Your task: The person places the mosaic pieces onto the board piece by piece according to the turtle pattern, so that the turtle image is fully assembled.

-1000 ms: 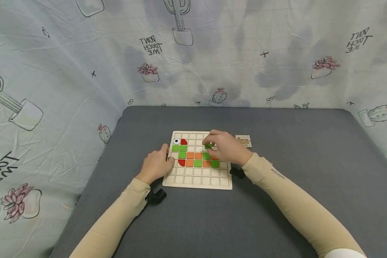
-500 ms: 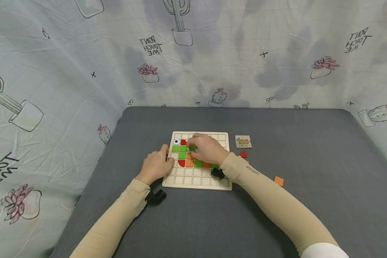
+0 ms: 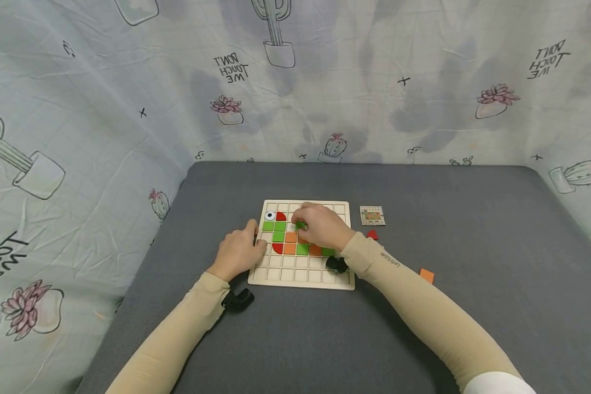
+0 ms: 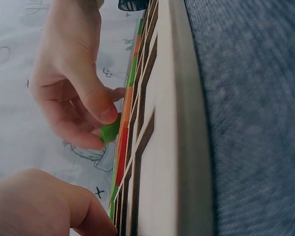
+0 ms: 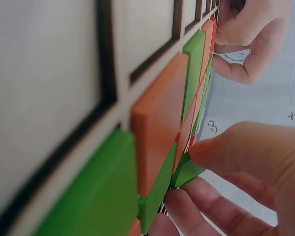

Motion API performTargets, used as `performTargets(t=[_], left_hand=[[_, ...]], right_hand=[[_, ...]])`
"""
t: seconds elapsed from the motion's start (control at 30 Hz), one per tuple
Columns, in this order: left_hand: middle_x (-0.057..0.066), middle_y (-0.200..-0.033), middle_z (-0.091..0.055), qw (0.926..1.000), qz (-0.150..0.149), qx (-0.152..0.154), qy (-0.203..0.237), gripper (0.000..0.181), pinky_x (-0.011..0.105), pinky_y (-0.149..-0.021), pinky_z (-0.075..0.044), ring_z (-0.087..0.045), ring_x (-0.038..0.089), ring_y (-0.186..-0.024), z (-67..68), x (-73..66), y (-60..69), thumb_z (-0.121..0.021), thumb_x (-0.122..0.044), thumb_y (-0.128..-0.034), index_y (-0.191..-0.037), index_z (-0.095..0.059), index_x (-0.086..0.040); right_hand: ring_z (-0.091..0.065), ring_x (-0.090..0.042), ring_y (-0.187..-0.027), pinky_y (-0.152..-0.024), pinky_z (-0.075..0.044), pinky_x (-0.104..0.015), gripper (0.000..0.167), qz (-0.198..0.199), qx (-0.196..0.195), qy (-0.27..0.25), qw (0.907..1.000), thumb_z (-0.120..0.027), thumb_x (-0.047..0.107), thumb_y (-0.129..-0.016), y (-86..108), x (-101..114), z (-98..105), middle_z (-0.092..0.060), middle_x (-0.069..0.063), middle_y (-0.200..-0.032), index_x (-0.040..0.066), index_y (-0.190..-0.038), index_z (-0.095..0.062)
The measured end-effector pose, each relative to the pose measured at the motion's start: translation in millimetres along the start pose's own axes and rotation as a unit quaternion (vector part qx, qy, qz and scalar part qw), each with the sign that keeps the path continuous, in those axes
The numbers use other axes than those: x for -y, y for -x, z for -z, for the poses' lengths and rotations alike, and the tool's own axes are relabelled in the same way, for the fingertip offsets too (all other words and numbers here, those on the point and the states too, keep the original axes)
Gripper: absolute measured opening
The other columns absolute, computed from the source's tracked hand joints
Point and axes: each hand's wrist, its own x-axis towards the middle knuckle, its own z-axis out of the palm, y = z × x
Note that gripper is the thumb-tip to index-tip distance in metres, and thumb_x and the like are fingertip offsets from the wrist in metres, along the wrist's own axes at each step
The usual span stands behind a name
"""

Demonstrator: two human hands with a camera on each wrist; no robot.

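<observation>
A pale wooden grid board [image 3: 302,275] lies on the table, bearing green, orange and red tiles in a block. Near its top left corner sits a white round eye tile [image 3: 270,216] beside a red rounded tile [image 3: 280,216]. My right hand [image 3: 325,225] pinches a green tile [image 5: 188,172] between thumb and fingers. That tile is tilted, just above the row of orange tiles [image 3: 291,237]; whether it touches the board I cannot tell. At the board's left edge my left hand [image 3: 238,250] grips the rim, thumb over the frame.
To the right of the board lies a small pattern card [image 3: 372,215]. Below it is a red piece [image 3: 372,235], partly behind my right sleeve. Farther right rests a loose orange tile [image 3: 426,275]. A printed cloth hangs behind the grey table [image 3: 295,339].
My right hand has carried the green tile leftward over the board, then slightly back right. The loose red piece and orange tile have come into view. My left hand has stayed put.
</observation>
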Motion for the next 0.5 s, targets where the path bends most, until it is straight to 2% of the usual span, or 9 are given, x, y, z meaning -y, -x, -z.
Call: performTargets(t=[0.33, 0.5], left_hand=[[0.005, -0.065, -0.05, 1.0, 0.006, 0.003, 0.0, 0.024, 0.033, -0.049, -0.03, -0.046, 0.021, -0.053, 1.0, -2.2, 0.5, -0.056, -0.026, -0.1001, -0.114, -0.051, -0.007], [0.004, -0.064, -0.049, 1.0, 0.003, 0.0, 0.0, 0.023, 0.032, -0.048, -0.029, -0.045, 0.02, -0.051, 1.1, -2.3, 0.9, -0.055, -0.026, -0.1, -0.113, -0.052, -0.007]], right_hand=[[-0.066, -0.021, -0.089, -0.085, -0.056, -0.038, 0.018, 0.009, -0.015, 0.015, 0.9997, -0.073, 0.005, -0.092, 1.0, -1.1, 1.3, -0.072, -0.009, -0.106, 0.005, -0.11, -0.074], [-0.066, -0.02, -0.087, -0.082, -0.057, -0.037, 0.017, 0.01, -0.02, 0.025, 0.9994, -0.074, 0.005, -0.091, 2.1, -2.8, 2.3, -0.072, -0.009, -0.102, 0.005, -0.108, -0.075]])
